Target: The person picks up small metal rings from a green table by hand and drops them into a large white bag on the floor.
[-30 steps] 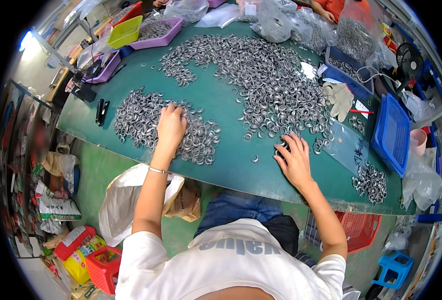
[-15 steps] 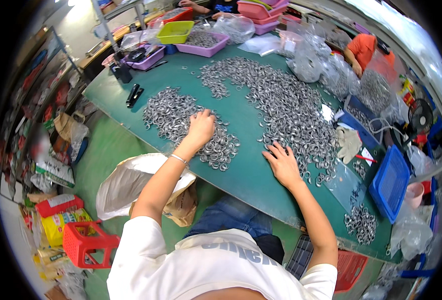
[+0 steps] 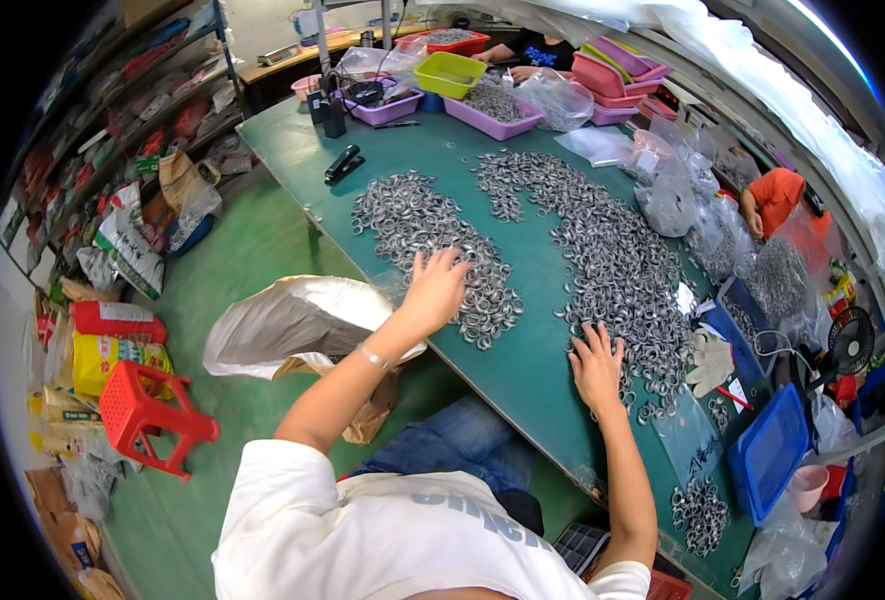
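- The person's left hand (image 3: 439, 292), fingers spread, is at the smaller ring pile (image 3: 408, 218).
- The right hand (image 3: 598, 372) touches the larger ring pile (image 3: 623, 265).
- An open sack (image 3: 288, 328) is beside the green table (image 3: 533, 345).

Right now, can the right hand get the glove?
Probably yes: the right hand is close to the glove, and only low-lying rings are between them.

- Grey block lettering (image 3: 475, 515) across the chest of the white, short-sleeved fabric T-shirt (image 3: 363, 545)
- Black handwritten characters (image 3: 705, 458) on the flat, clear plastic sheet (image 3: 681, 432) on the green, smooth-topped table (image 3: 523, 385)
- Small blue print (image 3: 553, 55) on a co-worker's black fabric shirt (image 3: 535, 43)
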`<state>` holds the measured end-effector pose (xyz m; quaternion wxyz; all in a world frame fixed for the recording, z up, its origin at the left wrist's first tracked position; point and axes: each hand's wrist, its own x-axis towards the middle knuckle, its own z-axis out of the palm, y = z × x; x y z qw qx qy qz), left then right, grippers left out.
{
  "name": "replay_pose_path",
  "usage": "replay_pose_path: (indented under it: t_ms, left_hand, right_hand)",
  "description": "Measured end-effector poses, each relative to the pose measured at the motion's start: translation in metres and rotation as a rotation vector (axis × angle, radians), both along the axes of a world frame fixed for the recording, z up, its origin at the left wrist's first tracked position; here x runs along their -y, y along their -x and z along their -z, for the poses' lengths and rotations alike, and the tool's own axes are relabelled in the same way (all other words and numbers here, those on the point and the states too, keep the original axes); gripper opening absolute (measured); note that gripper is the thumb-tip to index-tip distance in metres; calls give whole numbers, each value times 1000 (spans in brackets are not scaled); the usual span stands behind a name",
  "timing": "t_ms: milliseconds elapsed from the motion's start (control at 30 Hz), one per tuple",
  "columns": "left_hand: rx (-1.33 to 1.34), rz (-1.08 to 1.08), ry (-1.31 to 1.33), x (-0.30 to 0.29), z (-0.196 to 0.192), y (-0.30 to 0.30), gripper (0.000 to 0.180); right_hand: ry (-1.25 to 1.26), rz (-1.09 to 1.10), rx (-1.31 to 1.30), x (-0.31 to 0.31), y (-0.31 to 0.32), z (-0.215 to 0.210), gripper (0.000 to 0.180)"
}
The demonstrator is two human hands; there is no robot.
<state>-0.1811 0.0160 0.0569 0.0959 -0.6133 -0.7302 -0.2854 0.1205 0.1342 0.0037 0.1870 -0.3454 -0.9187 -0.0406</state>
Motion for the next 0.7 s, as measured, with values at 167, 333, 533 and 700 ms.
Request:
replay_pose_path:
  t_ms: [167,333,533,700]
  left_hand:
    - [157,-111,-74,121,14,2,32]
    - [100,-342,171,187,44,5,36]
    - [0,-265,249,194,55,1,11]
    - [86,-134,178,200,67,5,16]
  right_hand:
    - [157,-95,-244,12,37,-13,23]
    - [478,-227,-455,7,85,-6,24]
    - [640,-84,-549,7,153,-20,30]
    - [457,-34,-413,-4,178,-9,26]
